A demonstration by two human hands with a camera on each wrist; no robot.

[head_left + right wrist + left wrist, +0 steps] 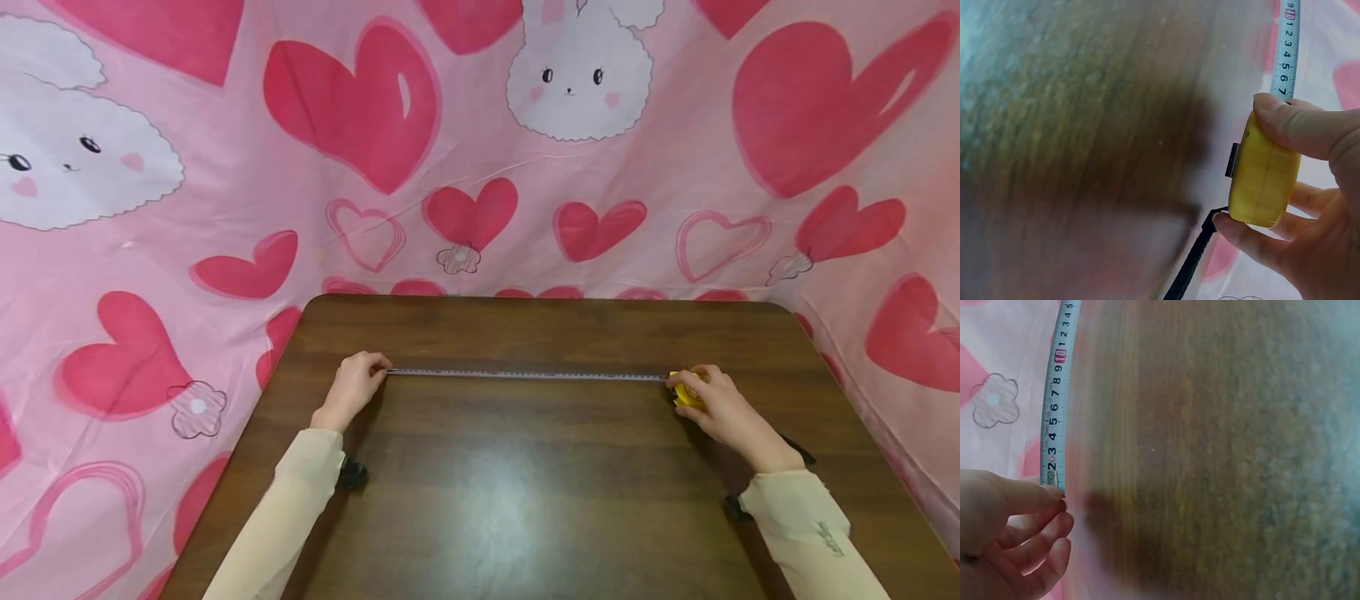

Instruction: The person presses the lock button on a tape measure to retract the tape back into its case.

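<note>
Yellow boxy tape measure (1265,181) sits between thumb and fingers of right hand (723,408), grasped. Thin pale numbered blade (525,376) stretches from right fingers to left hand (352,390), which pinches its end. Below fingers, brown wood-grained table (487,450). Black strap (1194,262) beside right fingertips.

The head view looks forward and down over the wood-grain table (525,500), far enough back for its whole far edge, heart-print cloth (652,167) filling 9 through 12 to 3 o'clock; the left wrist view sits close, left hand (991,525) at its 8 o'clock; the right wrist view sits likewise close, right hand (1325,237) at 4 o'clock; their 12 o'clocks match the head view's 3 and 9; all 3 share the tape measure blade (525,375), wrist views at opposite ends.
</note>
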